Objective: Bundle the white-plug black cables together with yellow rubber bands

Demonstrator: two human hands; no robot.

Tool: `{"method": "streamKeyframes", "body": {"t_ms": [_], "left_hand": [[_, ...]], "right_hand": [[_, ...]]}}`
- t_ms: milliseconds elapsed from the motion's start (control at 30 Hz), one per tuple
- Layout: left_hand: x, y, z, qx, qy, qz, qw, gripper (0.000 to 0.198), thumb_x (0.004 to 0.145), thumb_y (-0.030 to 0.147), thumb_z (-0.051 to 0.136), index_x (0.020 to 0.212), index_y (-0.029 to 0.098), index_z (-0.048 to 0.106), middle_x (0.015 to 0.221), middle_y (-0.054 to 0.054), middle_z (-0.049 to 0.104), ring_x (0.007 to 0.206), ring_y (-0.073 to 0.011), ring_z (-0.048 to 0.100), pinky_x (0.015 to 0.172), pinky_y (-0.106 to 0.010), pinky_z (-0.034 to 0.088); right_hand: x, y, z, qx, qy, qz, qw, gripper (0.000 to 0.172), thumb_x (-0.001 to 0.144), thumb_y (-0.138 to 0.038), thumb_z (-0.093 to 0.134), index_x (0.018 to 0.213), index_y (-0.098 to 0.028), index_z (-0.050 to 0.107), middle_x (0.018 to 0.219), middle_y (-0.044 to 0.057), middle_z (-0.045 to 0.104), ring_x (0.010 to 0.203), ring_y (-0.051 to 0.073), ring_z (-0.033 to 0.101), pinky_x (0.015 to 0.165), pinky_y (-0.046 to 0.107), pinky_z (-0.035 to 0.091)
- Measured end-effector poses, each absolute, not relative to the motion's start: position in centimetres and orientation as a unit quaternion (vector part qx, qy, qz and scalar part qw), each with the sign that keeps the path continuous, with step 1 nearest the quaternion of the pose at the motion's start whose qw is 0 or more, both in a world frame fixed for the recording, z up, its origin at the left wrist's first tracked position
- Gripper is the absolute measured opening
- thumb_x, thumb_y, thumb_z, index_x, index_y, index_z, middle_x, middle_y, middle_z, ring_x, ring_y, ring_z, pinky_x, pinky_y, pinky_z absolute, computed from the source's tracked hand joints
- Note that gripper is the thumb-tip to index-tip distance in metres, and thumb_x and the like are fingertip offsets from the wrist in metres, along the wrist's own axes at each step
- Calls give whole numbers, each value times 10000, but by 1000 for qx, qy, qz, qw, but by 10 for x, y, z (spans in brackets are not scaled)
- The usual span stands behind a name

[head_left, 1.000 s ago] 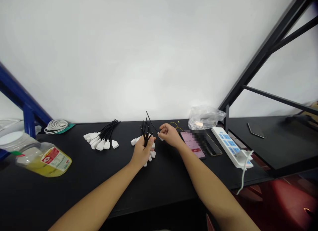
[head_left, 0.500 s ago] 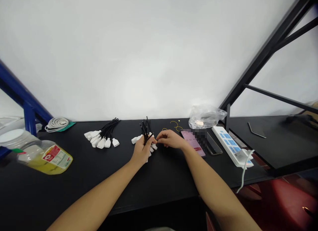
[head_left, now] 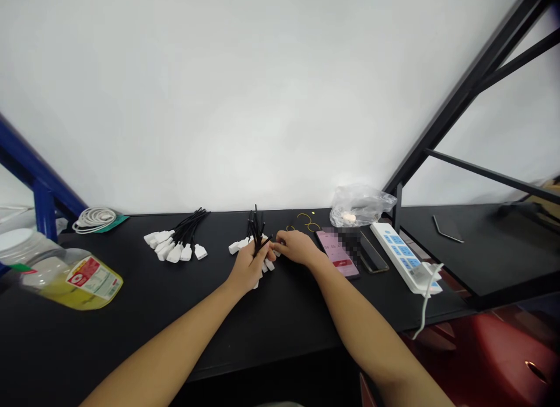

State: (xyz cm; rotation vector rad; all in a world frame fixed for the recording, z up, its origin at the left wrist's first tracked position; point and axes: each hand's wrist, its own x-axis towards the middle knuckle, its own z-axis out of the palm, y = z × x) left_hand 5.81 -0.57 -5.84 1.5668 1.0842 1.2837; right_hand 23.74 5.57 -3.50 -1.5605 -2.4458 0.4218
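Near the middle of the black table, my left hand (head_left: 247,268) is closed around a bundle of short black cables (head_left: 256,223) with white plug-like ends. The dark cable tips point up and away from me, while several white ends (head_left: 240,245) stick out around the fingers. My right hand (head_left: 296,247) is beside it with curled fingers, its fingertips pinched against or very near the left fingertips. Whatever lies in that pinch is too small or hidden to see. To the left, a second bundle of black cables (head_left: 189,227) with white ends (head_left: 175,253) rests on the table.
Thin yellow wires (head_left: 303,223) lie behind my right hand. Right of it are a phone with a lit screen (head_left: 336,252), another dark phone (head_left: 374,252), a plastic bag (head_left: 363,203) and a white power strip (head_left: 405,256). Leftward are a jar of yellow liquid (head_left: 81,281) and a coiled white cable (head_left: 95,219).
My right hand has moved left, so its fingertips now meet or nearly meet the left ones. The left hand still grips the cable bundle. The whole view has shifted slightly.
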Motion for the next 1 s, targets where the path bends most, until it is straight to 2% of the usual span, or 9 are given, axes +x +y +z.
{"method": "streamKeyframes", "body": {"t_ms": [100, 200, 333, 433, 500, 633, 767, 900, 1000], "left_hand": [[58, -4, -62, 609, 439, 500, 433, 401, 950, 505, 513, 1066, 171, 703, 950, -88, 756, 885, -210, 706, 839, -341, 535], [58, -2, -64, 599, 461, 488, 436, 392, 927, 477, 552, 1130, 183, 713, 1081, -107, 753, 981, -245, 709, 879, -369, 538], [58, 1, -64, 565, 476, 515, 435, 404, 909, 473, 576, 1163, 192, 714, 1158, -105, 740, 1084, -278, 685, 1012, -445, 486], [60, 3, -65, 545, 459, 552, 432, 418, 907, 494, 588, 1177, 189, 684, 1227, -108, 714, 1213, -279, 623, 1100, -466, 416], [61, 2, -65, 511, 441, 592, 441, 419, 912, 517, 584, 1162, 186, 643, 1203, -114, 720, 1186, -262, 641, 1072, -457, 446], [61, 2, -61, 473, 432, 614, 461, 457, 890, 564, 600, 1148, 187, 591, 1028, -96, 747, 997, -234, 701, 925, -417, 538], [59, 1, -54, 539, 438, 579, 428, 400, 875, 570, 605, 1007, 200, 674, 938, -69, 718, 910, -227, 687, 877, -394, 544], [61, -3, -51, 563, 431, 593, 382, 375, 934, 540, 522, 877, 207, 684, 923, -72, 707, 946, -221, 671, 919, -382, 516], [62, -7, -53, 583, 437, 583, 360, 362, 956, 502, 501, 888, 196, 682, 878, -59, 695, 869, -191, 663, 847, -334, 522]], "right_hand": [[242, 60, -36, -564, -801, 145, 138, 233, 885, -405, 637, 776, -200, 629, 752, 28, 666, 678, 152, 571, 592, 251, 305], [246, 62, -37, -569, -769, 199, 213, 104, 788, -240, 697, 782, -194, 605, 691, -17, 628, 643, 127, 556, 594, 234, 338], [246, 60, -36, -474, -728, 382, 317, 294, 756, -277, 740, 997, -205, 586, 685, -55, 622, 612, 117, 564, 595, 225, 410], [242, 54, -37, -363, -731, 500, 291, 288, 729, -352, 783, 871, -193, 589, 707, -37, 639, 622, 119, 575, 603, 236, 443], [238, 50, -38, -328, -743, 520, 266, 277, 712, -345, 799, 765, -180, 583, 709, -27, 637, 643, 122, 581, 630, 242, 454], [232, 45, -40, -336, -770, 468, 274, 196, 730, -282, 778, 727, -171, 616, 760, -9, 674, 704, 134, 606, 691, 249, 460], [232, 44, -36, -367, -810, 378, 259, 98, 778, -231, 725, 763, -178, 644, 755, -20, 676, 701, 124, 597, 685, 231, 424], [233, 43, -31, -419, -827, 314, 205, 285, 671, -302, 839, 772, -177, 604, 717, -39, 614, 645, 111, 521, 608, 223, 361], [233, 41, -32, -398, -822, 379, 149, 361, 645, -360, 859, 791, -179, 583, 709, -51, 588, 632, 107, 512, 587, 220, 364]]}}
